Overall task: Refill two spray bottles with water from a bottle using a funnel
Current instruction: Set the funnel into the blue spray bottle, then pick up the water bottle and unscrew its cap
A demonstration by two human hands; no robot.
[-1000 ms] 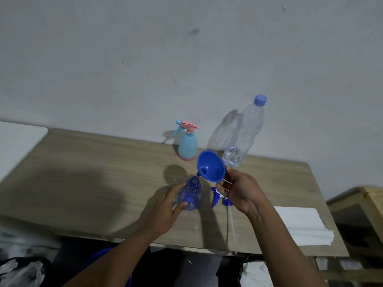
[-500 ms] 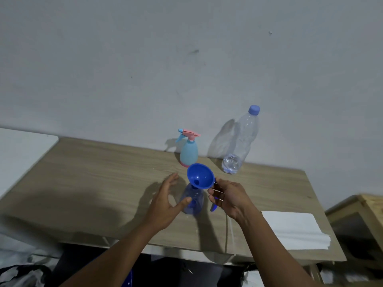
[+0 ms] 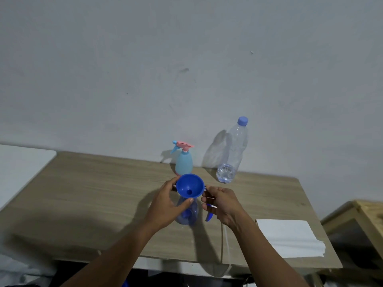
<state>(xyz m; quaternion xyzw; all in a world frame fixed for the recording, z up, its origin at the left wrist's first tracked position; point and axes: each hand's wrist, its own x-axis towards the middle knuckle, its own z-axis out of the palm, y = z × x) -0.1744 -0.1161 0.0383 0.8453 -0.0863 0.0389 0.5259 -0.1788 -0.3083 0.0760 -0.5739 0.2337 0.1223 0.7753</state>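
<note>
Blue funnel (image 3: 189, 185) upright in blue spray bottle (image 3: 187, 216) neck, axis vertical, spout down; left hand (image 3: 165, 204) fingers curled round funnel; right hand (image 3: 222, 204) pinches sprayer head (image 3: 209, 217)

Place: we took it for a plain room in a home, perhaps a utility corner; we could not tell which room.
Wall: we saw bare greyish plaster (image 3: 145, 69), scuffed and marked.
Table: a light wood-laminate table (image 3: 93, 193) stood against that wall.
Household things: we noted a pastel spray bottle (image 3: 184, 164), a plastic water bottle (image 3: 232, 154), a blue funnel (image 3: 190, 186), a loose spray head (image 3: 209, 217) and folded white paper (image 3: 290, 237).
Surroundings: a raw wooden stand (image 3: 364, 214) stood just beside the table's right end, and a white surface (image 3: 20, 166) lay at its left.
</note>
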